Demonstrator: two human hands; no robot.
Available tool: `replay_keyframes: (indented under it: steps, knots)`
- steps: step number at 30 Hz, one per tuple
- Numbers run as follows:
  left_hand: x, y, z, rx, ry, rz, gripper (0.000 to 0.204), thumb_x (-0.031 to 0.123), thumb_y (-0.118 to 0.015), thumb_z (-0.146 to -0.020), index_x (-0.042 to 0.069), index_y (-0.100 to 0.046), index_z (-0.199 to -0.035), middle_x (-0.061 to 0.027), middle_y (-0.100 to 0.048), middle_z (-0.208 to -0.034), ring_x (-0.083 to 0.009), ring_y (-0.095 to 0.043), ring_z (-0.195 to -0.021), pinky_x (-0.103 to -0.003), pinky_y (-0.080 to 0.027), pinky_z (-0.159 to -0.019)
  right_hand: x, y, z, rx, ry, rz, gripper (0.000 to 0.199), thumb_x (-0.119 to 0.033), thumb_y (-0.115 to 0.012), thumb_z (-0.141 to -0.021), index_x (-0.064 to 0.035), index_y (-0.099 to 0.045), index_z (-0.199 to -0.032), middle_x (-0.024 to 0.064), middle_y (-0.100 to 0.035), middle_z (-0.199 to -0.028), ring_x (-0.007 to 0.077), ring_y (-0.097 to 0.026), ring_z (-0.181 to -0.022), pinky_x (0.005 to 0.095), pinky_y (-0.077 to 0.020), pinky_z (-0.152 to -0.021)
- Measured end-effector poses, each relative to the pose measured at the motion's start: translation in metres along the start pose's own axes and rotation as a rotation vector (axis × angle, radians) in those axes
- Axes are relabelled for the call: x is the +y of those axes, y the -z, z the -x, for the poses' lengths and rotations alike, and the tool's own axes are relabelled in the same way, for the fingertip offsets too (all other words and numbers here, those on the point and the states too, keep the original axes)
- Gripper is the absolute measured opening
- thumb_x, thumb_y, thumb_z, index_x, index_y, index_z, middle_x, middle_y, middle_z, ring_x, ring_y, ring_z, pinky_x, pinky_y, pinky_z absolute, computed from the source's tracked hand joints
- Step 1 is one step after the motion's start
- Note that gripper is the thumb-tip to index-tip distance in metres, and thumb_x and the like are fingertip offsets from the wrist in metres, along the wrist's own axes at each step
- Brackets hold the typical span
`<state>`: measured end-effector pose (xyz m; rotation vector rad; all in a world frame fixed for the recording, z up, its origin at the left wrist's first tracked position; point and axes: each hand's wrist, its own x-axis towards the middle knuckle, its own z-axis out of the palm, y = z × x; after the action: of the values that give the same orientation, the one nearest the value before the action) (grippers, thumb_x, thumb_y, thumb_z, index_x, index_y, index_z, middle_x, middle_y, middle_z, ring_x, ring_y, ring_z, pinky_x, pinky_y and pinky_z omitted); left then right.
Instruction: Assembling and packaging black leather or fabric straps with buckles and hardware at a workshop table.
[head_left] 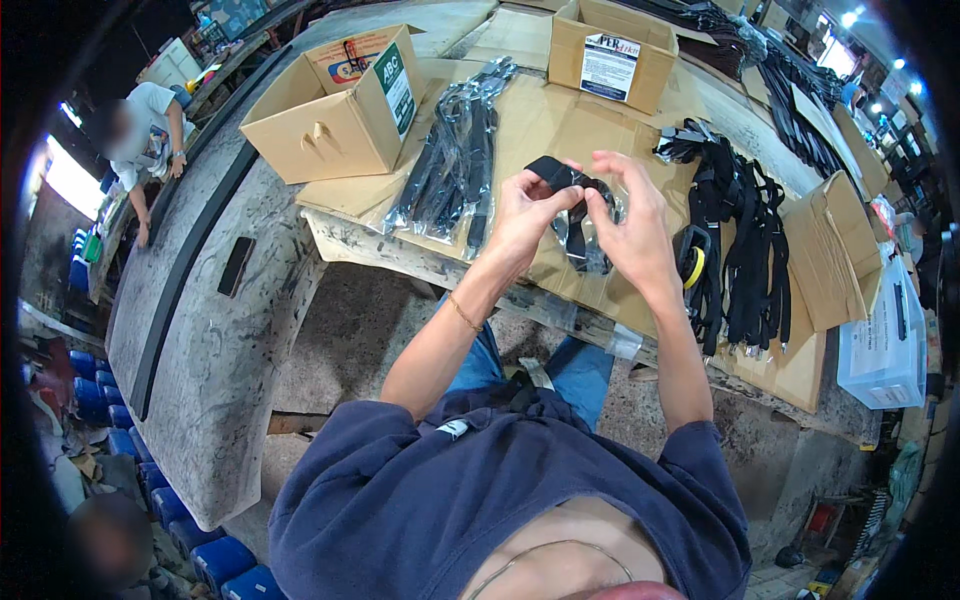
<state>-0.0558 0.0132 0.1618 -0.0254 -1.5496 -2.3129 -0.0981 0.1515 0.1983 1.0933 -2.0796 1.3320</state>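
In front of me over the cardboard-covered table, my left hand (525, 215) grips a folded black strap (553, 172) between thumb and fingers. My right hand (638, 225) pinches the same strap beside my left thumb, its index finger raised and bent. Part of the strap hangs below the hands, with shiny clear plastic about it; my fingers hide the middle. Left of my hands lies a pile of black straps in clear plastic bags (450, 150). On the right, loose black straps with small metal ends (745, 250) lie side by side, next to a yellow-and-black tool (694, 268).
Open cardboard boxes stand at the back left (315, 130), back middle (560, 60) and right (825, 250). A clear plastic bin (885, 345) is at the right edge. A long black strip (190, 250) crosses the left table, where another person (150, 130) stands.
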Motion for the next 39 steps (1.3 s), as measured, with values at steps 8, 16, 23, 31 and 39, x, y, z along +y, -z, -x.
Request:
replay_keyframes:
  steps: [8, 16, 23, 31, 39]
  knots:
    - [0.007, -0.003, 0.014, 0.077, -0.047, 0.059, 0.019, 0.003, -0.069, -0.079, -0.001, -0.063, -0.096, -0.0056, -0.067, -0.088, -0.008, -0.062, -0.079, -0.023, -0.048, -0.072, 0.007, 0.009, -0.006, -0.23, -0.073, -0.087, 0.023, -0.007, -0.066, -0.079, 0.0024, -0.064, -0.101, 0.0141, -0.068, -0.093, 0.021, -0.065, -0.087, 0.0302, -0.0488, -0.081]
    - [0.058, 0.021, 0.007, 0.179, -0.69, -1.235, 0.038, 0.016, -0.08, -0.065, 0.001, -0.059, -0.093, -0.0142, -0.063, -0.101, -0.028, -0.059, -0.088, -0.036, -0.047, -0.074, 0.032, 0.004, -0.003, -0.27, -0.277, -0.369, 0.023, -0.006, -0.069, -0.079, 0.0025, -0.066, -0.1, 0.0096, -0.069, -0.092, 0.0131, -0.064, -0.086, 0.0274, -0.0486, -0.081]
    - [0.08, 0.02, -0.033, -0.682, -0.481, -0.957, 0.025, 0.011, -0.075, -0.072, 0.001, -0.068, -0.095, -0.0119, -0.068, -0.092, -0.0246, -0.064, -0.086, -0.033, -0.049, -0.079, 0.029, 0.02, -0.013, -0.35, -0.405, -0.654, 0.03, -0.002, -0.067, -0.082, -0.0004, -0.055, -0.11, 0.0054, -0.065, -0.092, 0.0073, -0.059, -0.084, 0.0215, -0.0468, -0.076]
    - [0.071, 0.019, -0.038, -0.697, -0.375, -0.941, 0.023, 0.016, -0.077, -0.072, 0.005, -0.07, -0.09, -0.0105, -0.069, -0.084, -0.0237, -0.066, -0.08, -0.031, -0.049, -0.077, 0.04, 0.022, -0.012, -0.425, -0.354, -0.686, 0.026, -0.002, -0.069, -0.08, -0.0022, -0.057, -0.103, 0.0028, -0.063, -0.09, 0.0073, -0.058, -0.084, 0.0224, -0.0458, -0.076]
    - [0.059, 0.027, -0.036, -0.668, -0.255, -0.852, 0.016, 0.011, -0.075, -0.073, 0.002, -0.071, -0.087, -0.0077, -0.071, -0.082, -0.0122, -0.065, -0.077, -0.026, -0.05, -0.075, 0.043, 0.016, -0.006, -0.402, -0.322, -0.675, 0.019, -0.002, -0.07, -0.079, -0.0013, -0.059, -0.096, 0.0015, -0.063, -0.09, 0.0085, -0.059, -0.087, 0.0237, -0.0463, -0.078]
